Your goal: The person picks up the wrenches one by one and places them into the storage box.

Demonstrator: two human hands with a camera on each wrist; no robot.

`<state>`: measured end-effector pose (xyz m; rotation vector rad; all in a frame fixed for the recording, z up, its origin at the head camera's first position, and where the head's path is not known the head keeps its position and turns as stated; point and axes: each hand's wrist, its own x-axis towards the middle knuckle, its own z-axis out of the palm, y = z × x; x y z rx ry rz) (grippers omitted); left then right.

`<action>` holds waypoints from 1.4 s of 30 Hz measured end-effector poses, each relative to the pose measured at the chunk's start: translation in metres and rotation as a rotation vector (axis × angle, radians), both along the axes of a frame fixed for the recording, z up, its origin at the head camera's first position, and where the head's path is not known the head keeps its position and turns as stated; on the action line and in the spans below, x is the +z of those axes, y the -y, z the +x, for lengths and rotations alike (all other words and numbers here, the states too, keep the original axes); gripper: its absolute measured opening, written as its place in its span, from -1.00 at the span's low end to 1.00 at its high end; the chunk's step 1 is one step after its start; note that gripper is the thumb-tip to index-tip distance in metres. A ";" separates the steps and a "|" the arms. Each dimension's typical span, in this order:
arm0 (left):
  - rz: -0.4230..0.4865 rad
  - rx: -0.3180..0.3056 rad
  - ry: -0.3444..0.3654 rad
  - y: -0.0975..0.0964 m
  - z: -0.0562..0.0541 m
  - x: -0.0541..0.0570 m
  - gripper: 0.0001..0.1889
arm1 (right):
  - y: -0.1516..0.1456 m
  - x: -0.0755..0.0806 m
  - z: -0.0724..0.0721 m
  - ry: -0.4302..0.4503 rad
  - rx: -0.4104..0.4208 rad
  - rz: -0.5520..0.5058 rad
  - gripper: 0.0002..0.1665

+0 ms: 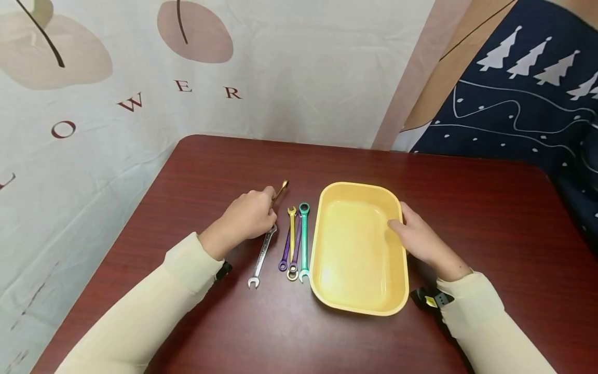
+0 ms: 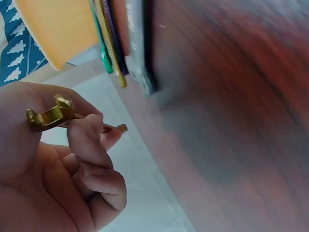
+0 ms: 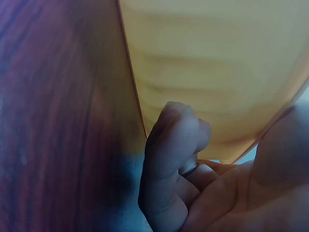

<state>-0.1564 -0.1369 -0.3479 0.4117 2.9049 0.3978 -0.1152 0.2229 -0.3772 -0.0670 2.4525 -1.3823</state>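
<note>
My left hand (image 1: 250,214) pinches a gold wrench (image 2: 50,116) between thumb and curled fingers, above the table; in the left wrist view its open jaw end sticks out by the thumb. Below that hand a silver combination wrench (image 1: 262,258) lies on the table. Beside it lie a yellow wrench (image 1: 292,236), purple wrenches (image 1: 284,254) and a green ratcheting wrench (image 1: 304,239), close together. My right hand (image 1: 420,236) grips the right wall of a yellow plastic bin (image 1: 359,313), thumb over the rim inside and fingers outside. Nothing lies in the bin.
The dark red wooden table (image 1: 224,332) carries everything. A white printed cloth (image 1: 303,78) hangs behind its far and left edges, and a navy cloth with white trees (image 1: 509,104) hangs at the right back.
</note>
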 end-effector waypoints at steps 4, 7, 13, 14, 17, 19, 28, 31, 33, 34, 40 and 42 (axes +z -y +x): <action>0.044 0.018 -0.012 -0.005 0.008 0.005 -0.69 | -0.001 0.001 0.000 -0.003 0.006 0.003 -0.36; 0.071 0.021 -0.014 -0.008 0.014 0.006 -0.69 | -0.002 0.001 0.001 0.004 0.012 -0.002 -0.36; 0.092 0.009 -0.061 -0.015 0.026 0.011 -0.68 | -0.004 0.002 0.004 0.007 0.016 -0.016 -0.37; 0.093 0.007 -0.069 -0.017 0.029 0.012 -0.68 | -0.004 0.002 0.004 0.006 0.016 -0.016 -0.37; 0.095 0.000 -0.078 -0.021 0.036 0.015 -0.68 | -0.005 0.003 0.005 0.005 0.017 -0.013 -0.38; 0.089 -0.007 -0.083 -0.024 0.041 0.017 -0.67 | -0.006 0.004 0.006 0.011 0.020 -0.013 -0.38; 0.100 -0.058 -0.142 -0.040 0.060 0.028 -0.62 | -0.009 0.006 0.010 0.004 0.026 -0.011 -0.38; 0.096 -0.079 -0.134 -0.045 0.064 0.030 -0.62 | -0.010 0.006 0.012 0.007 0.033 -0.007 -0.38; 0.100 -0.089 -0.130 -0.049 0.068 0.031 -0.63 | -0.011 0.006 0.013 0.007 0.038 -0.007 -0.38; 0.104 -0.094 -0.129 -0.051 0.069 0.031 -0.63 | -0.011 0.006 0.013 0.006 0.040 -0.007 -0.38; 0.097 -0.127 -0.146 -0.059 0.076 0.030 -0.62 | -0.013 0.006 0.015 0.009 0.049 -0.010 -0.38; 0.089 -0.140 -0.151 -0.062 0.078 0.030 -0.64 | -0.013 0.007 0.016 0.013 0.048 -0.006 -0.37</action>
